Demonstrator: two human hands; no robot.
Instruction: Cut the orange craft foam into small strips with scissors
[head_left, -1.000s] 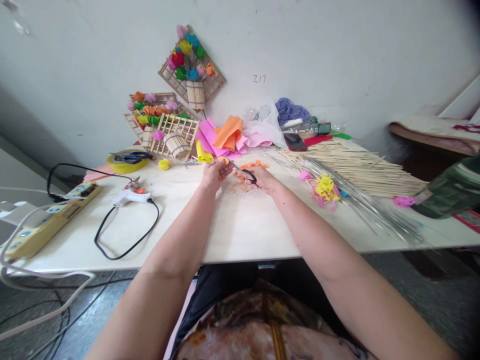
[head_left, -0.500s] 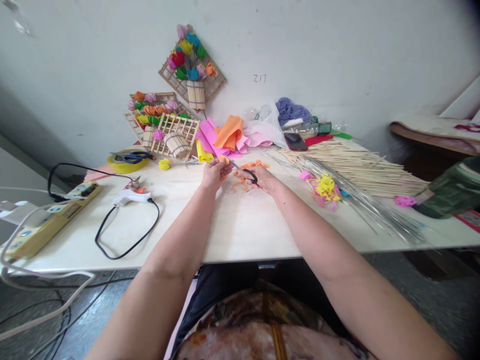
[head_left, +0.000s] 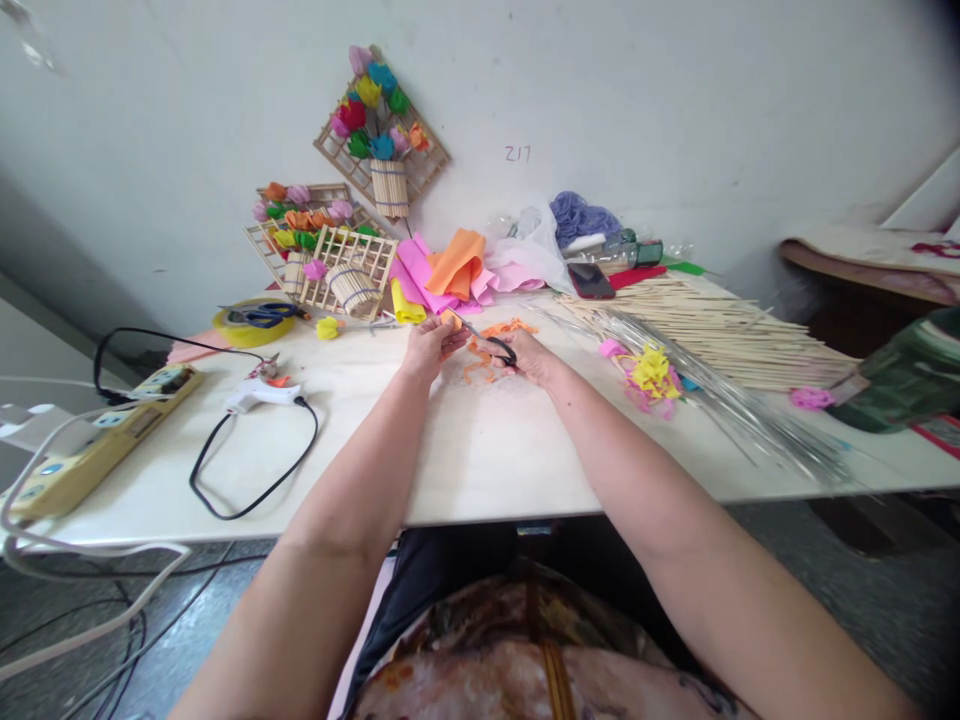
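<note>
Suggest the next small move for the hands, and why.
Probably a small snip at the orange piece: the left hand pinches it, the right hand holds the scissors pointing toward it, and orange scraps lie on the table nearby.

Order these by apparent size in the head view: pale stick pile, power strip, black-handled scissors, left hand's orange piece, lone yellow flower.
Pale stick pile
Power strip
Black-handled scissors
Lone yellow flower and orange piece in the left hand: too alike to rank, the piece partly covered.
</note>
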